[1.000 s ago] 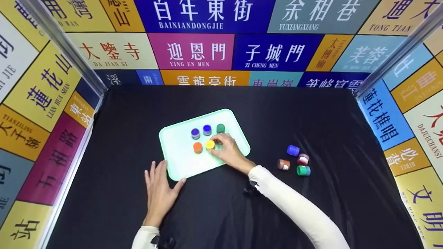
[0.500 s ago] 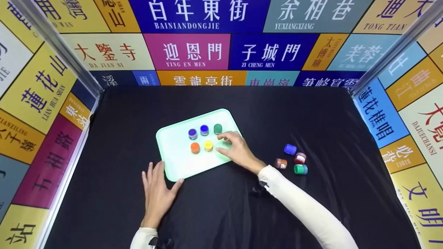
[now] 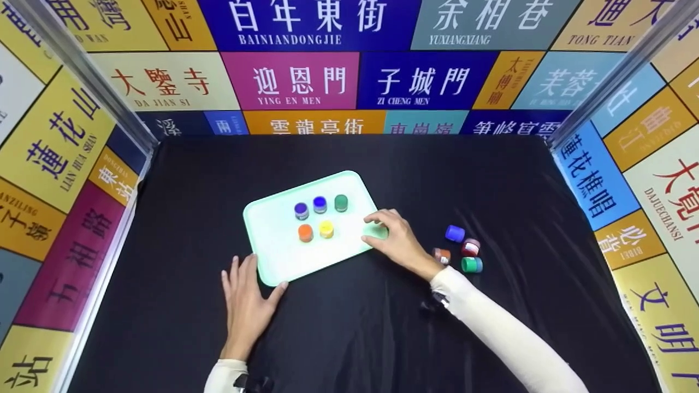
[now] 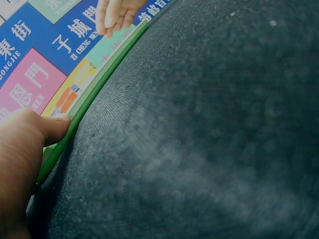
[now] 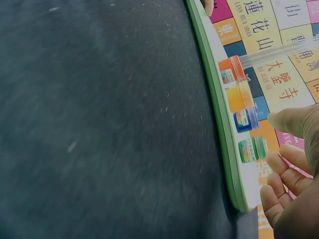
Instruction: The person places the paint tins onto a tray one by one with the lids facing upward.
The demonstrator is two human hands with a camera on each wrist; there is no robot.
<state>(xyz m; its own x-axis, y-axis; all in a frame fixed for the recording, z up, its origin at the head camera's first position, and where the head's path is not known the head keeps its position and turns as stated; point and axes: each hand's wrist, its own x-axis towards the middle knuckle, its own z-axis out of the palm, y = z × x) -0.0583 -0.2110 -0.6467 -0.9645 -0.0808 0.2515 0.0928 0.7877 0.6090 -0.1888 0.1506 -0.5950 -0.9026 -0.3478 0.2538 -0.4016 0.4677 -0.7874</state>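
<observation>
In the head view a pale green tray (image 3: 284, 265) lies tilted on black cloth. Standing on it are small paint jars: purple (image 3: 301, 211), blue (image 3: 319, 204) and dark green (image 3: 341, 203) behind, orange (image 3: 305, 233) and yellow (image 3: 326, 229) in front. My left hand (image 3: 246, 305) spans the tray's near-left corner with fingers extended; its thumb (image 4: 57, 127) touches the green rim in the left wrist view. Over the tray's right edge is my right hand (image 3: 398, 237), thumb and fingers apart, nothing between them. The right wrist view shows its fingers (image 5: 286, 177) away from the jars.
Right of the tray, several more jars lie on the cloth: violet-blue (image 3: 455, 233), red (image 3: 471, 247), brown-orange (image 3: 442, 256), partly behind the right wrist, and green (image 3: 472, 265). Panels printed with characters (image 3: 306, 82) wall the back and both sides.
My right hand has let go of the yellow jar, which stays on the tray, and has moved right to the tray's edge. My left hand keeps its place at the corner.
</observation>
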